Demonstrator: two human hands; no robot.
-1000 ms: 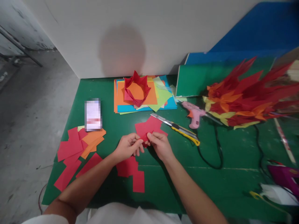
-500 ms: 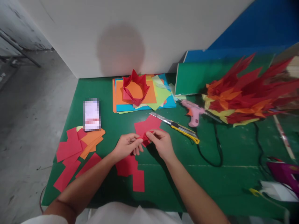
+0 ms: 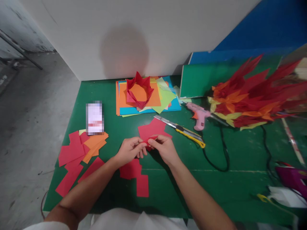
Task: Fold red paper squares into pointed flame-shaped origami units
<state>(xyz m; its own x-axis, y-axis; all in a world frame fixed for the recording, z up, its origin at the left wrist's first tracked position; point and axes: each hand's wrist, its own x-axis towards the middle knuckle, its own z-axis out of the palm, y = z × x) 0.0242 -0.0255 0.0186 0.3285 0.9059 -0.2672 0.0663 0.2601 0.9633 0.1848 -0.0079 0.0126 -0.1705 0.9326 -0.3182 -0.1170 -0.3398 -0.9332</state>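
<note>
Between my two hands is a small folded piece of red paper (image 3: 146,141), pinched at both ends. My left hand (image 3: 132,148) grips its left end with thumb and forefinger, the other fingers curled below. On the right end, my right hand (image 3: 162,147) presses its thumb along the paper. Part of the piece is hidden by my fingers. Flat red paper pieces (image 3: 151,127) lie on the table just beyond my hands, and more red rectangles (image 3: 142,185) lie nearer to me. A yellow-handled utility knife (image 3: 183,130) rests to the right of my right hand.
A pink glue gun (image 3: 199,116) with a black cord lies behind the knife. A red paper ring (image 3: 128,92) sits on stacked coloured paper (image 3: 150,111). At left are a phone (image 3: 95,118) and orange slips (image 3: 96,145). A flame-like paper bundle (image 3: 254,95) stands at right.
My right thumb has shifted slightly left along the folded red paper, which now looks flatter. My left hand stays almost where it was.
</note>
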